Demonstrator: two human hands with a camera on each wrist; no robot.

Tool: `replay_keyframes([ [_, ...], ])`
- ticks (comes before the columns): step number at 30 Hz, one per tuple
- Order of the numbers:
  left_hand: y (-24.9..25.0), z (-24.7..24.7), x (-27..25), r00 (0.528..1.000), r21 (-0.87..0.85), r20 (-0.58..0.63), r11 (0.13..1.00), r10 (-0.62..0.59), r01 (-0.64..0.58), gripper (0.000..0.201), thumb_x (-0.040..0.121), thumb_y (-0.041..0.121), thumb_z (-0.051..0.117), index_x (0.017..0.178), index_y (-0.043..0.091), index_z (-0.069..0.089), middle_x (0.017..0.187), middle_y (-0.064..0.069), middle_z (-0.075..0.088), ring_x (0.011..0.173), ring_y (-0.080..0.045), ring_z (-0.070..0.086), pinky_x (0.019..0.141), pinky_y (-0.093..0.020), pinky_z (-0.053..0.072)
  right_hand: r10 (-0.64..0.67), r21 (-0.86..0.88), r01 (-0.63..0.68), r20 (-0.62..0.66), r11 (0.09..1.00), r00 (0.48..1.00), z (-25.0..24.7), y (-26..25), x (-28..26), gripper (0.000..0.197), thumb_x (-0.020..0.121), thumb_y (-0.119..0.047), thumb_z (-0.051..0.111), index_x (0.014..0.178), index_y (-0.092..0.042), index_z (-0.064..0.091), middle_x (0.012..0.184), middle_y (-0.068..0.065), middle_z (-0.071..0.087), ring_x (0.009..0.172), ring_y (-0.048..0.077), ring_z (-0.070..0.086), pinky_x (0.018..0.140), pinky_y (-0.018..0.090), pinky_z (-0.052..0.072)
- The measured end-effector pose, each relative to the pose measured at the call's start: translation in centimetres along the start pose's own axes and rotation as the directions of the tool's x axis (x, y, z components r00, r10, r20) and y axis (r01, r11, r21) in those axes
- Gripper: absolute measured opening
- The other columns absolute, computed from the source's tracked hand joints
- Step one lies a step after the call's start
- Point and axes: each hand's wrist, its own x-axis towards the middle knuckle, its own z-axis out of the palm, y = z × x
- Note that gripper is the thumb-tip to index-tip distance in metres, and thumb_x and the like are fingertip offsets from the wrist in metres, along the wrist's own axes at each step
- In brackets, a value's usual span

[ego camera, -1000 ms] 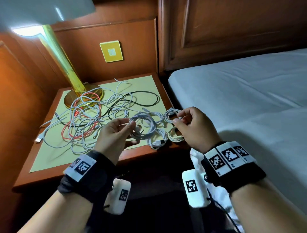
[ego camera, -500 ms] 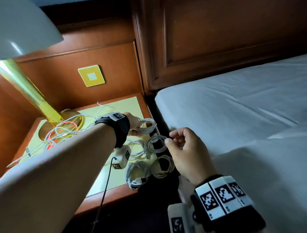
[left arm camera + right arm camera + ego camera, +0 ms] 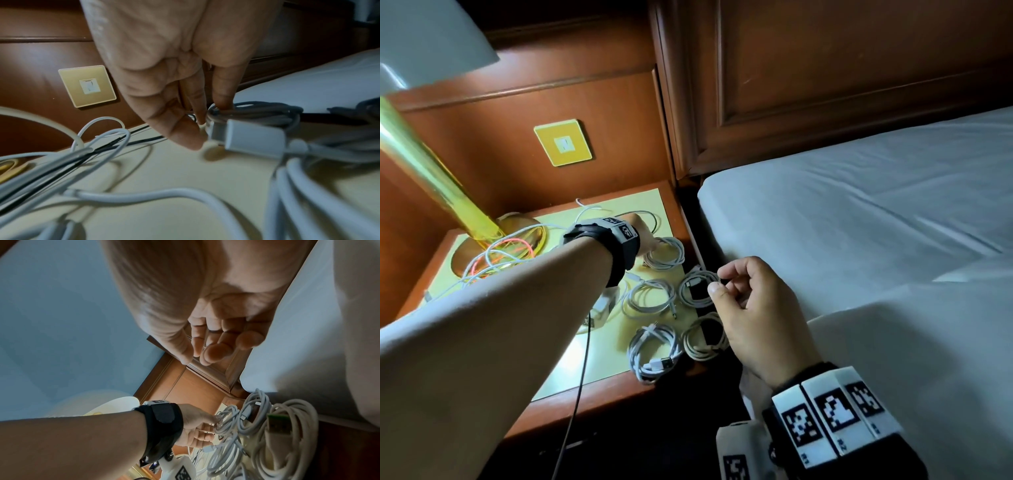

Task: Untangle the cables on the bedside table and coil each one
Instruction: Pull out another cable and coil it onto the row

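Note:
My left hand (image 3: 645, 236) reaches across the bedside table (image 3: 599, 394), and its thumb and fingers pinch a coiled white cable (image 3: 666, 255) that lies on the yellow mat near the back right. In the left wrist view the fingertips (image 3: 223, 102) grip the coil (image 3: 257, 113) beside its white plug (image 3: 252, 139). My right hand (image 3: 719, 284) hovers over the table's right edge, fingers loosely curled and holding nothing (image 3: 197, 353). Several other white coils (image 3: 650, 298) lie near the front right. A tangle of white, orange and black cables (image 3: 496, 260) sits at the left.
A brass lamp (image 3: 431, 178) stands at the table's back left, its base under the tangle. A white bed (image 3: 859, 222) runs close along the table's right side. A gold wall plate (image 3: 563, 142) is behind. A thin black wire hangs from my left wrist.
My left hand carried the finished coil from in front of me to the table's back right and lowered it onto the mat. My right hand let go and stays near the right edge.

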Motion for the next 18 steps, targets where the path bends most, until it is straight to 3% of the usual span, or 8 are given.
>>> replay_keyframes([
  [3,0.5,-0.5,-2.1,1.0,-0.067,-0.002,0.998,-0.004,0.004,0.042,0.084,0.042,0.075,0.1,0.003,0.07,0.098,-0.013,0.072,0.088,-0.031,0.072,0.073,-0.048,0.063,-0.01,-0.016,0.01,0.007,1.0,1.0,0.1,0.1,0.0,0.012,0.089,-0.028,0.069,0.097,-0.024,0.061,0.074,-0.01,0.061,0.079,0.003,0.058,0.07,0.013,0.044],
  [6,0.5,-0.6,-2.6,1.0,-0.145,-0.004,0.989,-0.017,0.016,0.04,0.087,0.035,0.076,0.105,-0.001,0.069,0.101,-0.015,0.072,0.092,-0.03,0.071,0.075,-0.044,0.063,-0.017,-0.041,0.018,0.024,0.999,1.0,0.3,0.1,-0.1,0.012,0.089,-0.029,0.068,0.098,-0.025,0.06,0.076,-0.01,0.061,0.077,0.004,0.059,0.069,0.015,0.046],
  [12,-0.5,-2.0,-3.6,1.0,-0.217,-0.023,0.976,0.0,-0.005,0.04,0.088,0.036,0.075,0.107,0.001,0.07,0.1,-0.014,0.073,0.09,-0.028,0.073,0.078,-0.045,0.062,-0.04,-0.084,0.045,0.062,0.995,0.997,0.4,0.3,0.1,0.012,0.09,-0.028,0.068,0.098,-0.025,0.06,0.079,-0.009,0.063,0.078,0.002,0.059,0.068,0.013,0.046],
  [16,-2.4,-4.3,-6.5,0.997,-0.317,-0.06,0.947,0.04,-0.057,0.028,0.091,0.031,0.072,0.1,0.005,0.072,0.099,-0.01,0.074,0.077,-0.02,0.07,0.063,-0.033,0.061,-0.025,-0.12,0.039,0.109,0.992,0.994,0.8,0.6,-0.1,0.01,0.09,-0.027,0.069,0.096,-0.024,0.061,0.076,-0.009,0.062,0.072,-0.001,0.057,0.063,0.008,0.042],
  [18,-4.3,-5.6,-8.7,0.996,-0.376,-0.074,0.924,0.046,-0.07,0.026,0.092,0.029,0.071,0.102,0.005,0.071,0.098,-0.008,0.072,0.076,-0.019,0.067,0.062,-0.03,0.059,-0.023,-0.157,0.046,0.147,0.987,0.989,1.1,0.4,-0.5,0.009,0.09,-0.027,0.068,0.094,-0.024,0.061,0.076,-0.009,0.062,0.069,-0.003,0.056,0.062,0.008,0.041],
])
